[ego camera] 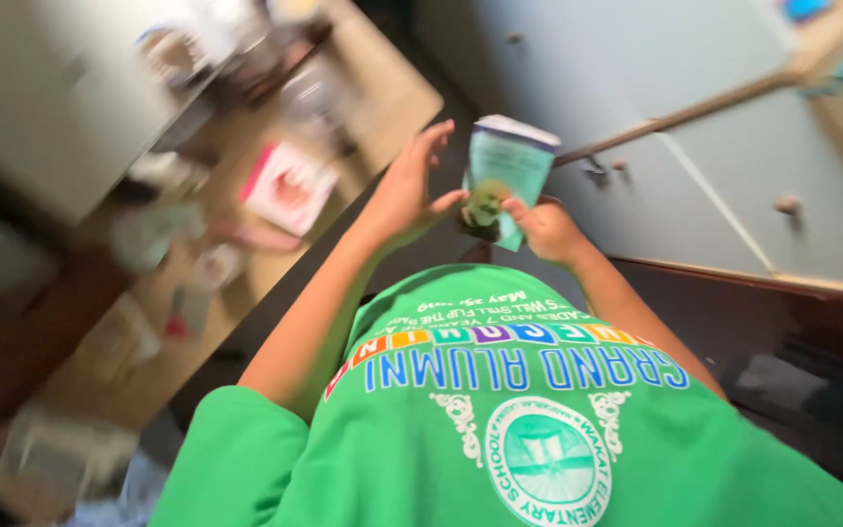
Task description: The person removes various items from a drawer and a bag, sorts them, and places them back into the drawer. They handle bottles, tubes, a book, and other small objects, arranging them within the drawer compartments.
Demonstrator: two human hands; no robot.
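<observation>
In front of my green shirt I hold up a pale green packet (507,161) with a white top edge. My right hand (546,231) grips it at its lower end, thumb on the front. A small dark greenish lump (485,209) sits at the packet's lower left corner; blur hides what it is. My left hand (404,190) is just left of the packet. Its fingers are spread and raised, and its thumb reaches toward the dark lump.
A wooden counter (382,102) runs along the left with several blurred things on it, among them a pink and white package (290,185). Pale cupboard doors (695,185) with small knobs fill the upper right. A dark wooden surface (792,332) lies at right.
</observation>
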